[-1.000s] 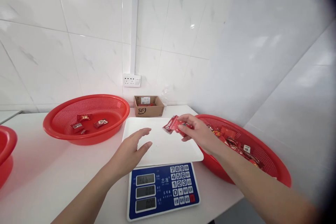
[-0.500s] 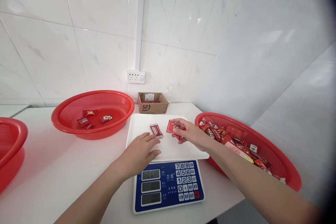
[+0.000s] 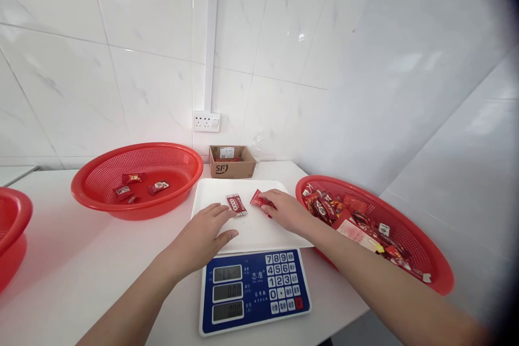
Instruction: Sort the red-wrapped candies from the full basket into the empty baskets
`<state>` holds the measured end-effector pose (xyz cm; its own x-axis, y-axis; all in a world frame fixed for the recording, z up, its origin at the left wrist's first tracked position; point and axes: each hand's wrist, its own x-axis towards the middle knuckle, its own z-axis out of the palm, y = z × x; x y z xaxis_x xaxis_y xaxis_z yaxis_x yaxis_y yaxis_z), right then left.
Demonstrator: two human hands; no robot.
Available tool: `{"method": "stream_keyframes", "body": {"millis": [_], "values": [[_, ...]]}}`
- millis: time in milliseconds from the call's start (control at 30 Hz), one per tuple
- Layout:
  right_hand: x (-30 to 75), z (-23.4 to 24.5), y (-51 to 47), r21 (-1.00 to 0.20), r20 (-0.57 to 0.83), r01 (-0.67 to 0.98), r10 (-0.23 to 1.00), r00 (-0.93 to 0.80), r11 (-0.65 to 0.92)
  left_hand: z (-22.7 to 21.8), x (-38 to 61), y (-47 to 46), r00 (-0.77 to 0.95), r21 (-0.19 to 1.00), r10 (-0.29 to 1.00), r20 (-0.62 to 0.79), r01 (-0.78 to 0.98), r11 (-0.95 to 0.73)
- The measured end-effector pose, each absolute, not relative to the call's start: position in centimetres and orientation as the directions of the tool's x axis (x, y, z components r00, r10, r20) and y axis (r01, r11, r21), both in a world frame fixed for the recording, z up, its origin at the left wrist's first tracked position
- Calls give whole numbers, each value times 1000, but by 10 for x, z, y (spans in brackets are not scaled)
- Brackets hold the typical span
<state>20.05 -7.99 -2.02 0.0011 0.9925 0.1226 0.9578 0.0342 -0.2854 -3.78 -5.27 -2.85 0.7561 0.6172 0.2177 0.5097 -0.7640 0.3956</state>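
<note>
My right hand (image 3: pixel 286 210) is closed around a red wrapped snack packet (image 3: pixel 257 198), low over the white scale tray (image 3: pixel 259 232). Part of that packet is hidden under my fingers. A second snack packet, dark red with dotted white ends (image 3: pixel 237 205), lies on the left half of the tray. My left hand (image 3: pixel 206 235) is open, its fingers stretched out over the tray's left edge, the tips close beside that second packet. Below the tray sits the blue keypad panel (image 3: pixel 256 292) of the digital scale, with three small displays on its left.
A red basket (image 3: pixel 440 270) full of mixed wrapped snacks stands at the right. Another red basket (image 3: pixel 138 152) at the left holds several packets. A cardboard box (image 3: pixel 235 170) is against the wall. Part of a third red basket (image 3: pixel 20 211) shows at the far left.
My right hand has lowered its packet toward the tray and turned palm-down. My left hand stays open over the tray's left side. The whole view has shifted slightly.
</note>
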Motion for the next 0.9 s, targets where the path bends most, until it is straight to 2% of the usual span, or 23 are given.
{"method": "stream_keyframes", "body": {"millis": [333,533,767,900], "values": [[197,-33,-54,-236,199,950,967,-161,206,-22,-41,-54,728,404,628,275,505,-762],[188,-35,-54,-202,288,931,927,-240,304,-19,-42,-52,686,455,658,312,499,-737],[176,-32,-57,-166,264,921,916,-303,353,-13,-44,-54,653,482,681,332,503,-717],[177,-32,-61,-85,248,901,885,-395,426,-14,-45,-54,660,458,666,349,500,-735]]}}
